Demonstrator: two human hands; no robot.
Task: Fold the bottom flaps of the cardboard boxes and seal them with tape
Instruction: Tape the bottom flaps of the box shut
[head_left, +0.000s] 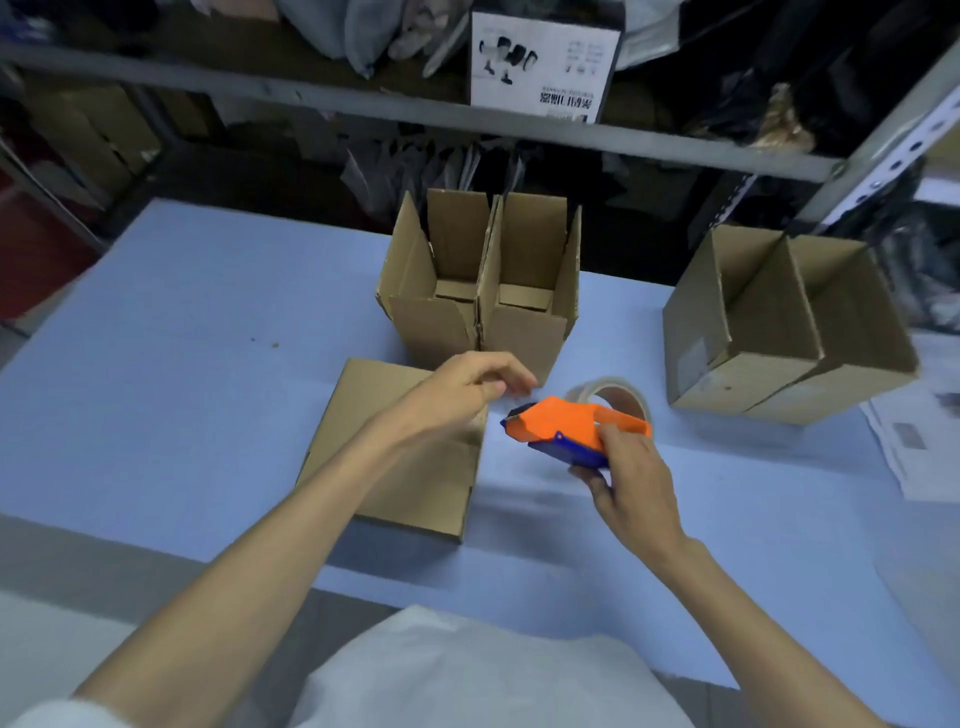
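Head camera view, looking down over your two bare forearms to a pale blue table (182, 312). Directly in front of you a cardboard box (400, 457) sits on the table with a flat, closed face turned up. Your left hand (467, 387) hovers over that box's far right corner, its fingers loosely curled and the thumb drawn close to the fingertips; motion blur makes it impossible to tell whether they pinch anything. Your right hand (631, 486) is just to the right of the box and above the table, fingers and thumb wrapped round the blue grip of an orange and blue tape dispenser (561, 426). The dispenser's nose points left, toward your left fingertips and very near them. A roll of brown tape (621, 397) sits at its rear. Beyond your hands, two open boxes (478, 291) stand upright side by side, walls touching, flaps raised. Farther right, well apart from those, another pair of open boxes (779, 332) stands together, tilted in the wide-angle view. Printed papers (914, 447) lie at the table's right edge. Behind the table runs a grey metal shelf rack (363, 104) crowded with dark bags, with a white printed carton (540, 67) on it. White fabric (467, 670) fills the bottom of the frame.
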